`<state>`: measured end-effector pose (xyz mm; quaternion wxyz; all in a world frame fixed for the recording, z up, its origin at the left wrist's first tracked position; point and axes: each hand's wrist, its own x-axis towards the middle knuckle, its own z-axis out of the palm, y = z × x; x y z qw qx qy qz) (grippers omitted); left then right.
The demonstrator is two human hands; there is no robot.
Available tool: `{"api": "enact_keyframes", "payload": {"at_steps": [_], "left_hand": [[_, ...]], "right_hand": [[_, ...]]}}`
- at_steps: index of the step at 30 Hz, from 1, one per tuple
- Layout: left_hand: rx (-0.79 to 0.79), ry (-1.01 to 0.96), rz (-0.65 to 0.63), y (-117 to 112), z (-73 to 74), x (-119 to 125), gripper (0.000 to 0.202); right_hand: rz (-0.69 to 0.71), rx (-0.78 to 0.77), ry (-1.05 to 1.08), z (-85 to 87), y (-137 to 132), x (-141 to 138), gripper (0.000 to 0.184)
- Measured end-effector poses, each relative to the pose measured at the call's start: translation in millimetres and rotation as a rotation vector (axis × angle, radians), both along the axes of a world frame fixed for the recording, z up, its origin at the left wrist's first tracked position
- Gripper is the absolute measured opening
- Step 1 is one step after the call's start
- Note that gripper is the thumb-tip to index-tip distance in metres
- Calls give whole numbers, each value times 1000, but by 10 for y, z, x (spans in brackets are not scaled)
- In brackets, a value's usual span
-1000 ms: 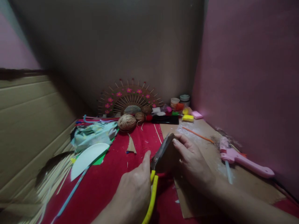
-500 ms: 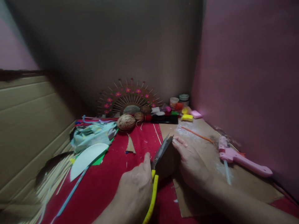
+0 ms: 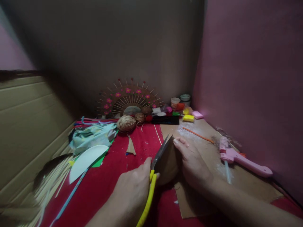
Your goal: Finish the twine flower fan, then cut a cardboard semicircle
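My left hand (image 3: 134,186) is closed on yellow-handled scissors (image 3: 159,154), whose blades point up and away along the edge of a brown cardboard piece (image 3: 169,165). The blades stand slightly apart near their tips. With thumb and fingers, my right hand (image 3: 193,157) pinches that cardboard at its upper right, close to the scissor tips. The fingers of my left hand inside the handle are partly hidden. A small cardboard scrap (image 3: 130,146) lies on the red cloth (image 3: 106,192) beyond my left hand.
A pink glue gun (image 3: 243,162) and an orange stick (image 3: 199,135) rest on a cardboard sheet (image 3: 199,205) at right. Twine balls (image 3: 126,123) and a flower-decorated fan shape (image 3: 127,91) stand at the back. A white half-disc (image 3: 87,162) and thin sticks (image 3: 53,176) lie at left.
The scissor blades have drawn closer together and shifted slightly left with my left hand. More of the cardboard's face now shows between the hands. My right hand keeps its pinch.
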<state>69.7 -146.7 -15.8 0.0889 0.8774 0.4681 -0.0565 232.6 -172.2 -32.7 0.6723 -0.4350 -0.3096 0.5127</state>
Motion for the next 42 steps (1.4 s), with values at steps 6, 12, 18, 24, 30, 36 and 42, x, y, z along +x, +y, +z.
{"api": "enact_keyframes", "payload": {"at_steps": [6,12,18,24,30,36,42], "left_hand": [[-70,-164,41,105,9,-118,42],[-372,-622,101,115,-47,-125,36],[-557,-1109,334,96,-40,-16,50],[-748,-1306,331,125,-44,16,40],[-807,-1237,322,135,-62,-1,26],[-797,-1321,336,144,-76,2,49],[-717,-1222,262,108,-101,-6,35]], "right_hand": [[-40,-23,-69,19,27,52,19],[19,-75,-75,-1,30,26,15],[298,-146,-39,-8,-25,-22,30],[488,-141,-84,-2,-61,-30,40],[590,-142,-143,-9,-58,-22,41],[610,-181,-120,-46,-63,-9,35],[522,-220,-155,18,-93,-49,21]]}}
